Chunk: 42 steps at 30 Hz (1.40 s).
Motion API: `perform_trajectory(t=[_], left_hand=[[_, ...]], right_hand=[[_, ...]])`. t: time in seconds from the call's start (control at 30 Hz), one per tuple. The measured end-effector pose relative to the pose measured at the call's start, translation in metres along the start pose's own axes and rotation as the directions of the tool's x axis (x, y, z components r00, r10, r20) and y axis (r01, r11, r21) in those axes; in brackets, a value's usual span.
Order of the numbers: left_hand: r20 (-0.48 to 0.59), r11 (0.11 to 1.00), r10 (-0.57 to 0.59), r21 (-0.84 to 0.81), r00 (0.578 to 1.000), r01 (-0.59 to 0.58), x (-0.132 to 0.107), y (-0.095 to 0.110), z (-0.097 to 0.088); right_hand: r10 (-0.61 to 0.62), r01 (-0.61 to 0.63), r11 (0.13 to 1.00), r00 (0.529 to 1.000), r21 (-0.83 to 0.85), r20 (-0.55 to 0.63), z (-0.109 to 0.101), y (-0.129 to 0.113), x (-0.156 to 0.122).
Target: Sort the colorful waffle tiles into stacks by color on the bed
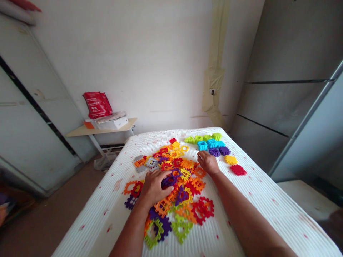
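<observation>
A loose heap of colourful notched plastic building tiles covers the middle of the table. My left hand [155,187] is at the heap's left side, with thumb and fingers curved round a purple tile [167,181]. Orange tiles [163,207] and a yellow tile [185,174] lie close to it. Beyond the heap's right edge, my right hand [208,162] has its fingers bent together; whatever is in them is hidden. Just past that hand sit sorted groups: purple tiles [214,152], blue tiles [211,143] and green tiles [198,138]. A yellow tile [230,160] and a red tile [238,170] lie to its right.
The table [257,200] has a white ribbed cover with small red marks. A side table [77,131] at the back left carries a white box [118,123] and a red bag [97,105]. A grey refrigerator [278,103] stands on the right.
</observation>
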<state>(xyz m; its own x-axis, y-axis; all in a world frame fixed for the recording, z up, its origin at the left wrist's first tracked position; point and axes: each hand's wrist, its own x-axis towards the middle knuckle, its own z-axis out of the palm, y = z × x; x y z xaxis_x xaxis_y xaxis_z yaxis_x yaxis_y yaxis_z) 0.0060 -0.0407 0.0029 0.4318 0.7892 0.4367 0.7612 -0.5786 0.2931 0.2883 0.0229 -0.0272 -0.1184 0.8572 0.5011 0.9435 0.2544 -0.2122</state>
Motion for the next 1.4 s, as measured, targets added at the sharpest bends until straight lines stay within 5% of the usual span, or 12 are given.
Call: perform_trajectory(t=[0.23, 0.4, 0.6, 0.73, 1.17, 1.4], left_hand=[[-0.153, 0.976, -0.075, -0.212, 0.985, 0.041, -0.001, -0.011, 0.007], [-0.186, 0.965, -0.111, -0.256, 0.976, 0.061, -0.002, -0.014, 0.011], [-0.297, 0.993, 0.030, -0.101, 0.954, -0.063, -0.001, -0.013, 0.012], [-0.342, 0.987, 0.152, 0.011, 0.927, -0.157, 0.001, -0.011, 0.012], [-0.396, 0.970, 0.245, 0.103, 0.885, -0.222, 0.005, -0.006, 0.014], [-0.496, 0.997, 0.076, 0.051, 0.865, -0.059, 0.002, -0.018, 0.011]], right_hand=[[-0.088, 0.099, 0.991, 0.989, 0.093, -0.122, 0.003, -0.005, 0.001], [-0.087, 0.107, 0.931, 0.994, 0.348, -0.072, -0.006, -0.045, -0.001], [-0.175, 0.094, 0.839, 0.979, 0.535, 0.103, -0.019, -0.109, -0.012], [-0.155, 0.037, 0.835, 0.973, 0.549, 0.171, -0.025, -0.125, -0.015], [-0.064, -0.064, 0.814, 0.978, 0.577, 0.199, -0.031, -0.126, -0.013], [0.138, -0.149, 0.983, 0.985, 0.107, 0.104, -0.023, -0.073, -0.001]])
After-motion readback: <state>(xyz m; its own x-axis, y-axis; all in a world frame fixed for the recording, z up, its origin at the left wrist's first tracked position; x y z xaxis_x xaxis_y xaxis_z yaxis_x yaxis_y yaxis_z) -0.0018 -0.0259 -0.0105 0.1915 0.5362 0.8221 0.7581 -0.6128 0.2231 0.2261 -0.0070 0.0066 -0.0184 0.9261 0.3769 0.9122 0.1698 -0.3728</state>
